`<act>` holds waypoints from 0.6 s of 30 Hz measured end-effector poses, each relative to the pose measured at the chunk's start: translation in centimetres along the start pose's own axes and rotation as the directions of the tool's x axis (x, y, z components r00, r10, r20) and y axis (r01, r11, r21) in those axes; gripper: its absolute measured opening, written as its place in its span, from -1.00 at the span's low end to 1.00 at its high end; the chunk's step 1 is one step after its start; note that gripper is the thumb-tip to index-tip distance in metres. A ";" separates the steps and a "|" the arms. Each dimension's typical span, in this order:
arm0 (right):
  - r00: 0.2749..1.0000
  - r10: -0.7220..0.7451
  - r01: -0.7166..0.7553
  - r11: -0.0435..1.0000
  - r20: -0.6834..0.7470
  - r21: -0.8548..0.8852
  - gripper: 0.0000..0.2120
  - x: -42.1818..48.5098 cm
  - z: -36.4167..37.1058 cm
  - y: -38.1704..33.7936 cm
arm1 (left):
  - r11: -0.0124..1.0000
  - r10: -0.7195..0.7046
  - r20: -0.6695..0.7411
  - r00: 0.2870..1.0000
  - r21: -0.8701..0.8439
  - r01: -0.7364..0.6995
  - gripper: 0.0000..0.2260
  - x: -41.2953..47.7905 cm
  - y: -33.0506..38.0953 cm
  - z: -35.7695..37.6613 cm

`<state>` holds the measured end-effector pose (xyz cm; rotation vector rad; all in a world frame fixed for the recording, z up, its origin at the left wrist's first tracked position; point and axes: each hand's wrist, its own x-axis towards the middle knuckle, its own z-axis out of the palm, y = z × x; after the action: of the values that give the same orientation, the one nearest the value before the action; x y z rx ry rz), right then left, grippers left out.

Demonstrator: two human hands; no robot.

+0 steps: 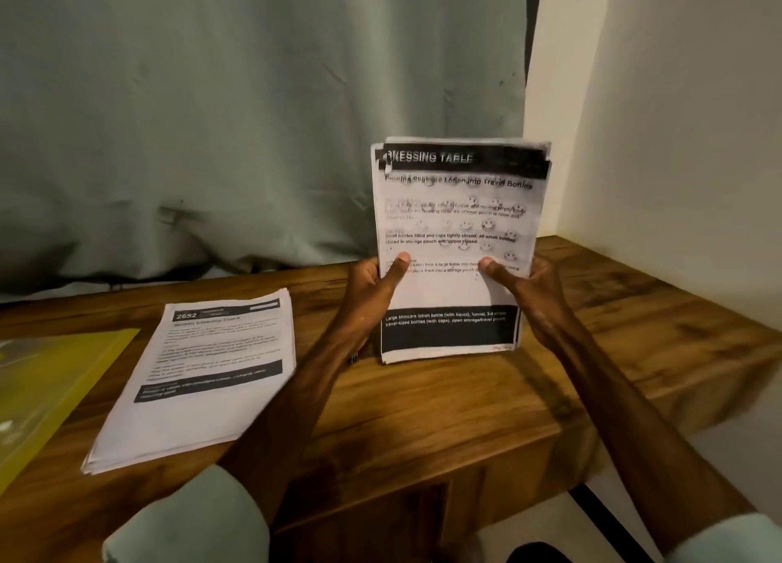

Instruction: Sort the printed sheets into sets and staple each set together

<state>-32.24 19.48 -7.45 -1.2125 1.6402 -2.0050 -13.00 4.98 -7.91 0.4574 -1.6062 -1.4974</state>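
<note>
Both hands, left (372,283) and right (524,281), grasp the upright set of sheets (457,245), long axis vertical, bottom edge on the surface (423,414).

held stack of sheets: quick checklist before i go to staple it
1. Left hand and right hand both grip the held stack, thumbs in front: ok.
2. Stack upright, bottom edge down at the table: ok.
3. Sheet edges squared: not ok, the top edges are staggered.
4. Stapler to hand: cannot tell, none plainly visible.
5. Other stack lies flat, apart to the left: ok.
</note>
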 end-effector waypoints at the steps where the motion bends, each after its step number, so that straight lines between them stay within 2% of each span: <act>1: 1.000 0.024 -0.023 1.000 -0.018 0.011 -0.71 -0.3 -0.2 0.6 | 1.000 -0.018 -0.006 1.000 -0.005 0.018 -0.73 -0.2 -0.6 0.3; 5: 0.993 0.088 -0.084 0.995 -0.077 0.050 -0.71 -0.9 0.0 2.2 | 0.999 -0.038 -0.095 0.995 0.005 0.039 -0.69 -0.6 -2.2 1.4; 8: 0.992 0.090 -0.086 0.995 -0.084 0.056 -0.66 -1.1 0.2 2.0 | 1.000 0.011 -0.162 0.987 0.023 -0.008 -0.71 -0.6 -1.9 2.2; 15: 0.987 0.124 -0.106 0.980 -0.103 0.167 -0.78 -1.9 0.7 2.1 | 0.997 0.072 -0.256 0.964 -0.010 -0.077 -0.77 -1.4 -2.3 3.9; 18: 0.980 0.189 -0.168 0.953 -0.062 0.252 -0.63 -2.5 0.6 3.0 | 0.996 0.094 -0.257 0.962 0.023 -0.092 -0.78 -1.8 -2.9 4.0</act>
<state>-31.09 19.77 -11.18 -0.8704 1.4277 -2.0940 -15.96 8.16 -10.80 0.5514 -1.4123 -1.3014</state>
